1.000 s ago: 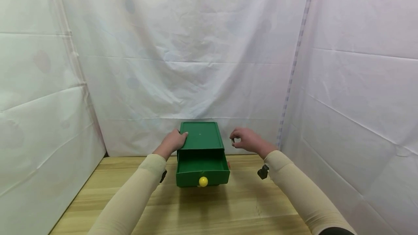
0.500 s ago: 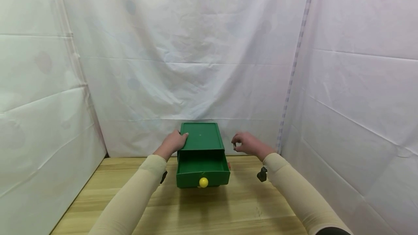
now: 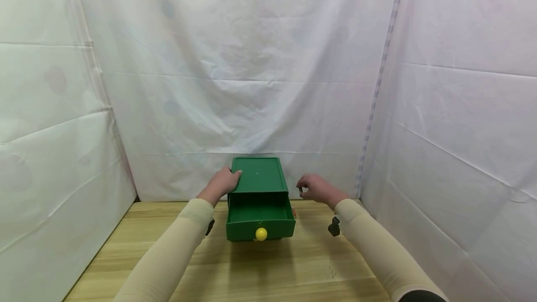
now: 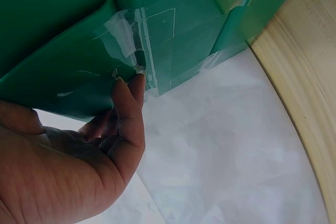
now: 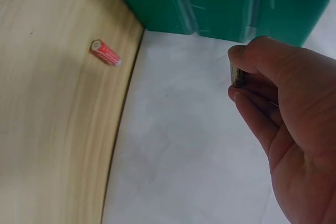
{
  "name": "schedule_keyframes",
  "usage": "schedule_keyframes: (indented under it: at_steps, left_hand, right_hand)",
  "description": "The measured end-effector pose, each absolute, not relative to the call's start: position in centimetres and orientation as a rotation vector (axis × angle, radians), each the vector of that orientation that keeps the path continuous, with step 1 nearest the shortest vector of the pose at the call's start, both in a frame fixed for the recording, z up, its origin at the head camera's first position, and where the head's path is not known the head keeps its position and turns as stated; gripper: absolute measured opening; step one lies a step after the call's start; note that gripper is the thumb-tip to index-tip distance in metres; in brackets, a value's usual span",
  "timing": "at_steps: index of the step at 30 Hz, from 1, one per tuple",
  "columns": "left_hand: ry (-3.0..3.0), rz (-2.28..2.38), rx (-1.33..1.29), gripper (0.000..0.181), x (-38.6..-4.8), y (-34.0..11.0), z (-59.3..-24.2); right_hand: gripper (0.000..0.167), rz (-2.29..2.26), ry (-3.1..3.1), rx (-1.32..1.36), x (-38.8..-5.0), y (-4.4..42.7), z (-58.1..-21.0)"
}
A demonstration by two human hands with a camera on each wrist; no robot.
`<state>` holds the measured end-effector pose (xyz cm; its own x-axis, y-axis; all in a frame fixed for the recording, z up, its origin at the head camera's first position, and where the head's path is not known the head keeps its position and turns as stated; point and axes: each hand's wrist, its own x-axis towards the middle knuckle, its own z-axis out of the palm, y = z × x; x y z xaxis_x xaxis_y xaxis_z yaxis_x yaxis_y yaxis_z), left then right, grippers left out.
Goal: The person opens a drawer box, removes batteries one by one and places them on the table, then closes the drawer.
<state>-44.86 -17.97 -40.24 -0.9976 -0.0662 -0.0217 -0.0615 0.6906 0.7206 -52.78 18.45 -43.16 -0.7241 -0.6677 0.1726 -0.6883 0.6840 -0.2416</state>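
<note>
A green plastic drawer box stands at the back of the table, its drawer pulled out toward me. My left hand grips the box's upper left edge, thumb on top and fingers bent against the taped side. A round yellow knob sits on the drawer front. To the right of the box, my right hand is raised above the table. Between its thumb and fingertips it pinches a small battery, mostly covered by the fingers. The visible part of the drawer's inside holds nothing.
A red battery lies on the wooden table, close to the box's right side. White sheeting hangs behind the box and along both sides.
My right hand has sunk a little with the battery still pinched in it. The left hand, the box and its drawer stay as they were.
</note>
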Motion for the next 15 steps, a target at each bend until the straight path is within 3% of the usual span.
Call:
schedule_keyframes:
  at_steps: [15]
  left_hand:
    - [-2.885, -1.217, 0.106, 0.074, -44.5, -18.0, -40.1]
  right_hand:
    - [0.022, 0.489, -2.867, 1.08, -53.9, 18.8, -46.1]
